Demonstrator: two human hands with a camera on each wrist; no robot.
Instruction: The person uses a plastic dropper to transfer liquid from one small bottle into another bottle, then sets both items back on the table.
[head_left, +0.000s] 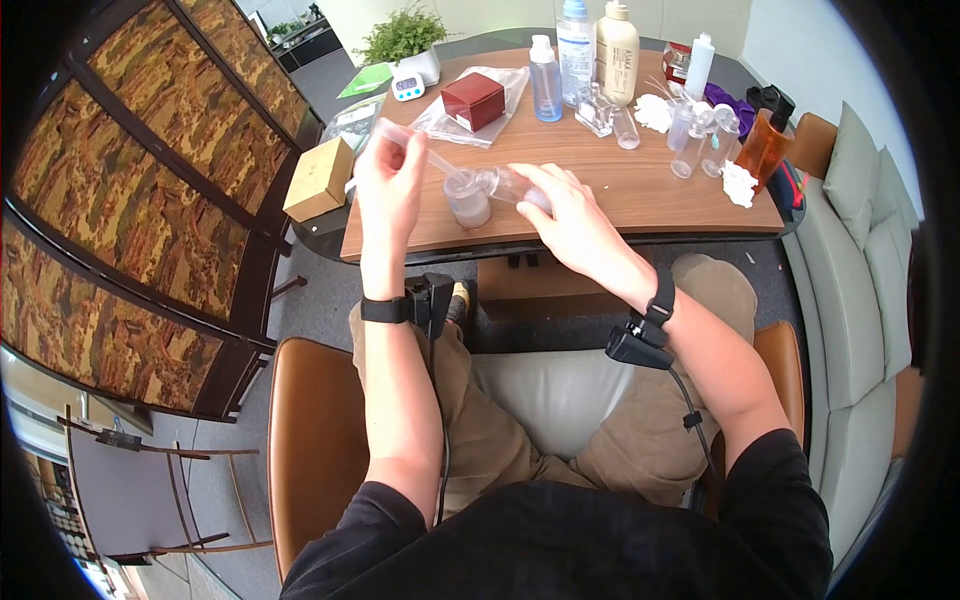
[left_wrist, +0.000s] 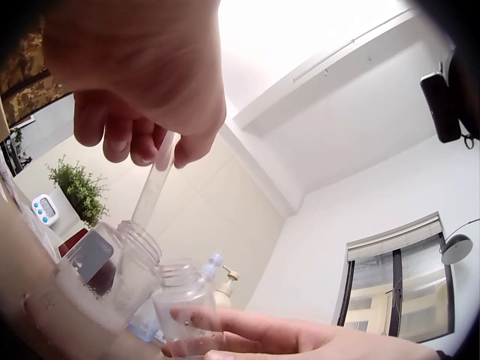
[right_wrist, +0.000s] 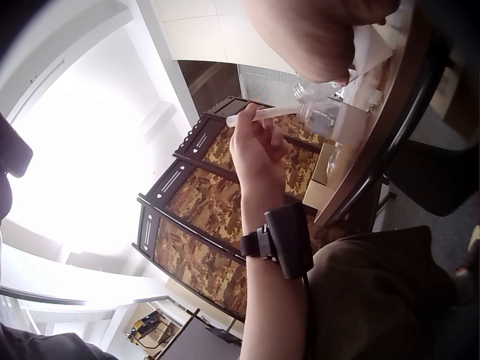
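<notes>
My left hand [head_left: 392, 180] pinches a clear plastic tube [left_wrist: 154, 191], whose lower end is in the mouth of a wide clear jar [head_left: 468, 204] standing near the table's front edge. Foamy, cloudy liquid shows inside that jar [left_wrist: 97, 289]. My right hand [head_left: 580, 222] grips a smaller clear bottle [head_left: 515, 188], tilted with its open threaded mouth at the jar's rim. In the right wrist view the left hand [right_wrist: 259, 154] holds the tube from the side.
A cardboard box [head_left: 320, 180] sits at the table's left edge. Behind are a dark red box [head_left: 473, 102] on a plastic bag, a timer [head_left: 407, 87] and a plant [head_left: 402, 36]. Pump bottles [head_left: 617, 55] stand at the back; small clear bottles and an amber bottle [head_left: 765, 148] are at right.
</notes>
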